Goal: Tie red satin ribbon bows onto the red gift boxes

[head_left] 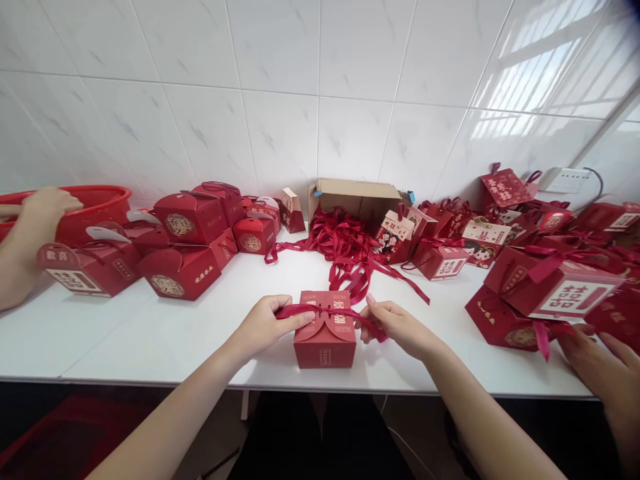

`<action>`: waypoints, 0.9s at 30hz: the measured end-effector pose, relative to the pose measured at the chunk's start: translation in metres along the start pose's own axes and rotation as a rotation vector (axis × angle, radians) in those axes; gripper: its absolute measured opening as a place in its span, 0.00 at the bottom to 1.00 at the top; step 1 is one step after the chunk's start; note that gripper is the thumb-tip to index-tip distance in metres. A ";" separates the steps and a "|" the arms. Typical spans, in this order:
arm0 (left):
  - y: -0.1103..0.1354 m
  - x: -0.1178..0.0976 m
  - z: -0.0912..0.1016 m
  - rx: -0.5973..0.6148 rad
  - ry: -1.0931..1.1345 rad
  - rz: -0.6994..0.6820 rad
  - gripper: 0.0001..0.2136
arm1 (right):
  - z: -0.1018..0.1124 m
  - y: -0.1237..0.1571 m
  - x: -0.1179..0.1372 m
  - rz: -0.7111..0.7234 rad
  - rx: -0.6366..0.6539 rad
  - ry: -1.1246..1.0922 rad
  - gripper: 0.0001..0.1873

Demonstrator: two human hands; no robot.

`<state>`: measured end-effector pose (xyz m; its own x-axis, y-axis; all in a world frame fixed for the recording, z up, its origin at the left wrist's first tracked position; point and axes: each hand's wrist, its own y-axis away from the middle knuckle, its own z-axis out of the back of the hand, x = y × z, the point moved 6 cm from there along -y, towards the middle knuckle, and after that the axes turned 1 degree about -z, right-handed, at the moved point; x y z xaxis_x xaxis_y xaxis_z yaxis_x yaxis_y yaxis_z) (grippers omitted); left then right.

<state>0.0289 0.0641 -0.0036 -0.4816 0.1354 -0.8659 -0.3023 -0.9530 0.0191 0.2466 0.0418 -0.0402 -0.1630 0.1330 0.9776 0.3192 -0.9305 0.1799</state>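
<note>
Currently, directly in front of the cardboard carton (360, 188) stands the small red box (325, 355), its red ribbon (295, 310) pinched by the left hand (267, 321), thumb over the lid, and by the right hand (395, 324) beyond the opposite edge. Uneven pulling could skew the box or loosen the ribbon.

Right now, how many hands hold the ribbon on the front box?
2: the left hand at the left of the box, the right hand at its right, both gripping the ribbon.
</note>
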 end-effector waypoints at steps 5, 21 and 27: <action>0.003 -0.011 0.008 -0.068 -0.122 -0.088 0.18 | -0.002 0.005 0.006 -0.020 0.052 0.034 0.29; -0.001 -0.086 -0.040 0.057 -0.435 -0.574 0.06 | 0.010 0.020 0.079 0.119 -0.021 0.381 0.20; -0.002 -0.078 -0.027 -0.174 -0.370 -0.505 0.08 | 0.005 0.045 0.078 0.145 -0.112 0.592 0.14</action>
<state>0.0890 0.0479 0.0506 -0.5760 0.6330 -0.5173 -0.4429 -0.7735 -0.4534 0.2531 0.0122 0.0442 -0.6257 -0.1798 0.7591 0.2822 -0.9593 0.0054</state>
